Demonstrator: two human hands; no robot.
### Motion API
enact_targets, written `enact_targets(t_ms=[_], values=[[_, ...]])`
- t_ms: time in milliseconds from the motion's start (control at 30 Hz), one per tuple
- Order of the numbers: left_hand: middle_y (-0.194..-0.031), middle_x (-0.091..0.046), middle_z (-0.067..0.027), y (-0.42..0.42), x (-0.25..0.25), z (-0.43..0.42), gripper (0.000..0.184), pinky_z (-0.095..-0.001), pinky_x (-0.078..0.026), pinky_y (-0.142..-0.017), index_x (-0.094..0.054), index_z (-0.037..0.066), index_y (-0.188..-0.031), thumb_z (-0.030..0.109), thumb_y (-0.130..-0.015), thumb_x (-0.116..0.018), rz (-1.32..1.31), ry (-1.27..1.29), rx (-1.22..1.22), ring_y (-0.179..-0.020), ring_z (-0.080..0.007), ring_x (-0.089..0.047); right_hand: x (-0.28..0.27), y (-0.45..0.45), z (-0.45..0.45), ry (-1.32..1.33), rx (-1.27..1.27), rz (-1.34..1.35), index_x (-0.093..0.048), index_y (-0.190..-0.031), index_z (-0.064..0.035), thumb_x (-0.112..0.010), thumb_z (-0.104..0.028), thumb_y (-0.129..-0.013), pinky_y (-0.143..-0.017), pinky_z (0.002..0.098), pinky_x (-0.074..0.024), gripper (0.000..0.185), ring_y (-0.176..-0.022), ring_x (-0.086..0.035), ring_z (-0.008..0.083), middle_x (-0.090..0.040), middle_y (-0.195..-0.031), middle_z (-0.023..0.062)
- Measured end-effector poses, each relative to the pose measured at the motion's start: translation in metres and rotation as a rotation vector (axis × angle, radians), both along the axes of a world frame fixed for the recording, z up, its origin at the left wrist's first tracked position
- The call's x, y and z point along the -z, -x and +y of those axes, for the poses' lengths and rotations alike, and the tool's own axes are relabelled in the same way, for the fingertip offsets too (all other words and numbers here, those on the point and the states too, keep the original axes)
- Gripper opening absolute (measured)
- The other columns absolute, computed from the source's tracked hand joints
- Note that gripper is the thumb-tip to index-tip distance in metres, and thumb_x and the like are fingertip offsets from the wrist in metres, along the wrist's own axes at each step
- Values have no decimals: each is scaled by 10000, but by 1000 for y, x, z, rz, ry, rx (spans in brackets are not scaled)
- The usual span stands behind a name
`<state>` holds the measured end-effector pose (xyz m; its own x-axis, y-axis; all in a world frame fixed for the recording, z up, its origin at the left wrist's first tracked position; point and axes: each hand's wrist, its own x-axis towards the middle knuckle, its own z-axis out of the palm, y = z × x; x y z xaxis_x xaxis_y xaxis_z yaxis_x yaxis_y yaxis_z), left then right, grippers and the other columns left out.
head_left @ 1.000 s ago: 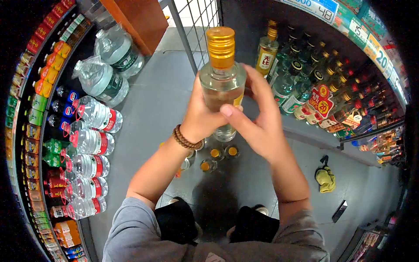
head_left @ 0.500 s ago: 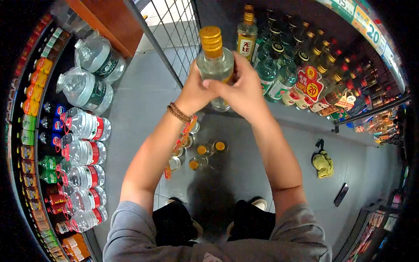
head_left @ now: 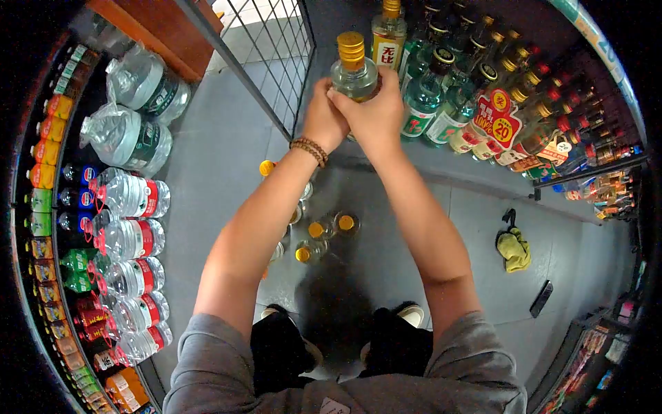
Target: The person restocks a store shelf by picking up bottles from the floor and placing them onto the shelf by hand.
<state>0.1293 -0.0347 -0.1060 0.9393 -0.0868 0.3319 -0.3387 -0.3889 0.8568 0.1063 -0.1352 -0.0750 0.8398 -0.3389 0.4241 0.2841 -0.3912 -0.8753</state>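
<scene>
A clear glass bottle with a gold cap (head_left: 353, 74) is held upright between both hands at the top middle. My left hand (head_left: 323, 119) is wrapped round its left side, a beaded bracelet (head_left: 309, 149) on the wrist. On the right side my right hand (head_left: 378, 114) grips it, thumb across the front. The lower part of the bottle is hidden by the hands. Just behind it, a gold-capped bottle with a yellow label (head_left: 388, 43) stands on the shelf. Several gold-capped bottles (head_left: 317, 230) stand on the floor below, some partly hidden by the left forearm.
Shelves of green and gold-capped bottles (head_left: 422, 96) line the right, with a red price sign (head_left: 496, 121). Large water bottles (head_left: 131, 196) stand at left. A wire mesh panel (head_left: 272, 41) rises behind. A yellow-green pouch (head_left: 514, 250) and a black phone (head_left: 541, 299) lie on the floor.
Both hands have carried the bottle forward, toward the shelf and beside the yellow-labelled bottle. The view has shifted, and more of the floor bottles shows than one second ago.
</scene>
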Motion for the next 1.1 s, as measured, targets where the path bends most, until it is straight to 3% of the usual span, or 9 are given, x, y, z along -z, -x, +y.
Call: enact_targets(t_ms=[133, 200, 667, 733, 800, 867, 933, 1000, 1100], values=[[-1120, -589, -193, -9, 9, -6, 583, -315, -462, -883, -348, -52, -1230, 114, -792, -695, 79, 66, 55, -1031, -233, -595, 3, -4, -3, 65, 52, -56, -476, -1113, 35, -856, -193, -590, -808, 339, -504, 685, -921, -630, 244, -626, -995, 164], [-1118, -591, -192, -12, 11, -9, 578, -312, -463, -883, -346, -52, -1236, 104, -797, -688, 83, 79, 66, -1033, -232, -594, 1, -6, -4, -71, 33, -21, -492, -1077, 52, -837, -180, -568, -808, 398, -483, 657, -925, -602, 365, -591, -993, 217], [-1106, -606, -156, -11, -6, -19, 571, -321, -451, -922, -384, -18, -1257, 5, -770, -682, 145, 168, 148, -1060, -220, -581, 15, -11, -12, -12, 108, -43, -469, -1101, 54, -843, -207, -605, -797, 369, -492, 674, -911, -609, 292, -593, -1002, 187], [-1191, -528, -171, -12, -11, -15, 576, -325, -439, -946, -377, -12, -1269, 22, -779, -679, 182, 100, 228, -1092, -240, -557, 16, -10, -13, 6, 92, -40, -453, -1107, 57, -836, -190, -640, -798, 332, -495, 654, -912, -608, 230, -592, -1017, 167], [-1227, -466, -181, -15, -3, -14, 585, -331, -433, -957, -373, -8, -1279, 39, -783, -679, 168, 12, 137, -1103, -259, -544, 19, -8, -12, -129, 9, -61, -459, -1142, 80, -795, -224, -660, -870, 399, -459, 662, -1001, -579, 362, -573, -1053, 233], [-1285, -311, -204, -14, 10, -13, 620, -353, -419, -980, -355, 2, -1311, 86, -791, -682, 87, -49, 32, -1124, -308, -509, 27, -7, -9, -131, 16, -69, -432, -1183, 102, -764, -216, -691, -913, 400, -432, 673, -1054, -548, 375, -545, -1107, 258], [-1250, -367, -203, -55, 58, 1, 641, -347, -435, -957, -350, 4, -1318, 112, -789, -695, 188, 136, 200, -1110, -291, -517, 30, -4, -8, -137, 0, -70, -372, -1248, 137, -705, -195, -740, -978, 402, -387, 693, -1129, -500, 395, -493, -1195, 295], [-1211, -449, -175, -33, 27, -5, 599, -342, -455, -926, -371, -7, -1285, 117, -795, -694, 325, 379, 339, -1064, -258, -538, 31, 3, -7, -137, -36, -56, -309, -1296, 163, -650, -171, -775, -1021, 408, -351, 707, -1177, -463, 410, -443, -1263, 320], [-1160, -528, -146, -24, 23, -9, 626, -342, -469, -898, -389, -24, -1248, 141, -756, -737, 264, 304, 235, -1026, -230, -551, 25, 26, -10, -150, -94, -104, -273, -1325, 145, -627, -153, -782, -1021, 400, -350, 713, -1186, -453, 403, -445, -1256, 312]])
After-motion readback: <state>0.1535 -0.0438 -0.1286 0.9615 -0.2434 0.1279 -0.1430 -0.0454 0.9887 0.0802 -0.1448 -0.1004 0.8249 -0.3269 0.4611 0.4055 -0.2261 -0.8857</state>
